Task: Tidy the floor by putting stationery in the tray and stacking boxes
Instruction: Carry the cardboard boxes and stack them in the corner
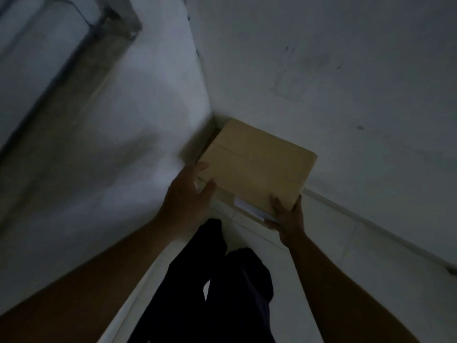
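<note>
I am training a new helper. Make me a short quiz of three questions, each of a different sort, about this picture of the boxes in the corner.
1. True or false: only one hand touches the top cardboard box.
2. Where does the box sit? A) middle of the floor B) in the corner where two walls meet C) on a table.
3. Fill in: the right hand has its grip on the box's near ____.

Key
1. False: the left hand is on its left edge too.
2. B. Another box with a white label seems to lie beneath.
3. Corner.
</note>
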### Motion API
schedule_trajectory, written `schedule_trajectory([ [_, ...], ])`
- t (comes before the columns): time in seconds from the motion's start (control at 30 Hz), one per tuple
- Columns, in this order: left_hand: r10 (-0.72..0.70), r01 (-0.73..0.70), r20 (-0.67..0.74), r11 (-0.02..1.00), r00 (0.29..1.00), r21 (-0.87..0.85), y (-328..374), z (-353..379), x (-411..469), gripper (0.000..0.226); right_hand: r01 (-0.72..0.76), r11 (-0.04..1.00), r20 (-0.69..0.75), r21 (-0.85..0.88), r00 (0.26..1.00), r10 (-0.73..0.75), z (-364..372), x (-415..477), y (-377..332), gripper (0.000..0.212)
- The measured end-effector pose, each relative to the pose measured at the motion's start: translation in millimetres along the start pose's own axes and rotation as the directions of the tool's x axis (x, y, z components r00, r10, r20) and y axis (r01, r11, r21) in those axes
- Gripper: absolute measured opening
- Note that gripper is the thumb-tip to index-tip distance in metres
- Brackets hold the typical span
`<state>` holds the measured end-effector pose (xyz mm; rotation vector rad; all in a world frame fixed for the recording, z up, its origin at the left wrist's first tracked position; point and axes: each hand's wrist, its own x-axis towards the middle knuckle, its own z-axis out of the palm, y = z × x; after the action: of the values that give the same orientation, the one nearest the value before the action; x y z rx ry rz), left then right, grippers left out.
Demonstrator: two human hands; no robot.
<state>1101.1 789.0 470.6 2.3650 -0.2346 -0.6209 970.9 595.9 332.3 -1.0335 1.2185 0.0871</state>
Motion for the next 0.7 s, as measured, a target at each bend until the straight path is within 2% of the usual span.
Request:
schedule_trajectory([
  [0.1, -0.002, 0.001, 0.051, 1.0, 0.999, 0.019, -10, -6, 15, 0.044, -0.003, 1.0, -0.008, -0.023, 1.0, 0.003, 20, 16, 11, 0.083],
  [0.23, -0.007, 0.004, 0.05, 0.998, 0.999, 0.064, -20, -6, 32, 0.046, -0.013, 0.972, -0.065, -0.237, 0.998, -0.002, 48, 42, 11, 0.08],
  [0.37, 0.016, -0.019, 0.039, 0.997, 0.999, 0.069, -21, -1, 39, 0.047, -0.111, 0.907, -0.186, -0.405, 0.982, 0.037, 60, 56, 10, 0.077],
  [0.47, 0.007, -0.011, 0.047, 0.997, 0.999, 0.082, -18, 0, 35, 0.047, -0.041, 0.854, -0.099, -0.518, 0.995, -0.012, 43, 51, 12, 0.083],
  [0.57, 0.007, -0.012, 0.051, 0.995, 0.999, 0.102, -15, -1, 23, 0.048, 0.035, 0.76, -0.009, -0.649, 0.999, -0.053, 28, 44, 1, 0.085],
  [0.7, -0.005, 0.0, 0.046, 0.995, 0.999, 0.096, 1, -6, -7, 0.049, 0.013, 0.716, -0.02, -0.698, 0.999, -0.038, 4, 17, -22, 0.088],
])
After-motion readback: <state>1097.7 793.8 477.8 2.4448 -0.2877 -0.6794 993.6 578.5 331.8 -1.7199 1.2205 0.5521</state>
